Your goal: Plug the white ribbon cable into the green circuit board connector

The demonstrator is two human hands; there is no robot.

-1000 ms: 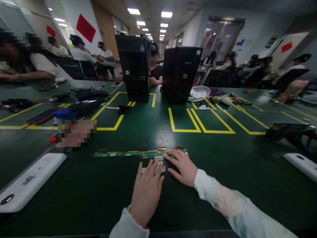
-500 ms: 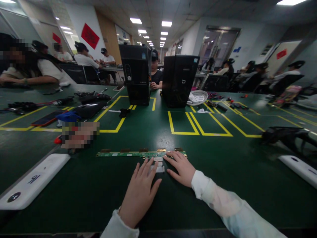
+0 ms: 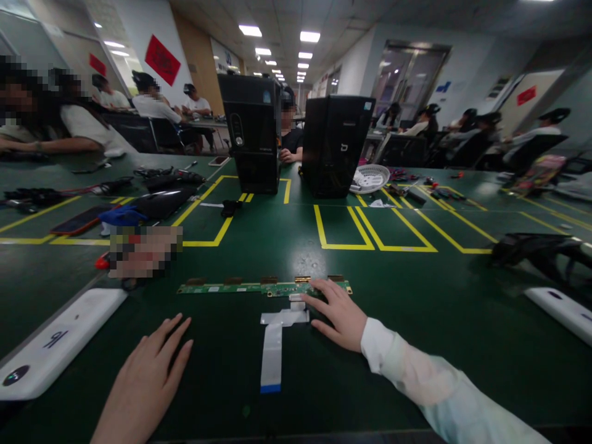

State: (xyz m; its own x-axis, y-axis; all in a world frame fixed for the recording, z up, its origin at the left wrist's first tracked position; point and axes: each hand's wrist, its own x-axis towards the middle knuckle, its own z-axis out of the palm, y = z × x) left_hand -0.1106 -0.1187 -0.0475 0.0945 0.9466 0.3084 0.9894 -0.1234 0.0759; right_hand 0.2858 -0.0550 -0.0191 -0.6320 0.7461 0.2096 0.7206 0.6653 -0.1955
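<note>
A long, narrow green circuit board (image 3: 252,288) lies across the dark green table in front of me. From the middle of its near edge a white flat ribbon cable (image 3: 272,351) folds sideways and runs toward me, ending in a blue tip. My right hand (image 3: 337,313) rests with spread fingers over the right part of the board, its index fingertip at the white connector (image 3: 296,298). Left of the ribbon cable and apart from it, my left hand (image 3: 150,370) is open over the table, holding nothing.
Two black computer towers (image 3: 253,135) stand beyond the board, with a co-worker (image 3: 291,135) behind them. White plastic panels (image 3: 60,342) lie at both sides. Cables and a blue item (image 3: 123,216) are at far left. A white basket (image 3: 371,177) with tools nearby sits at far right.
My left hand has moved from over the ribbon cable to the left, uncovering the cable. My right hand stays at the board, its index finger shifted slightly toward the connector.
</note>
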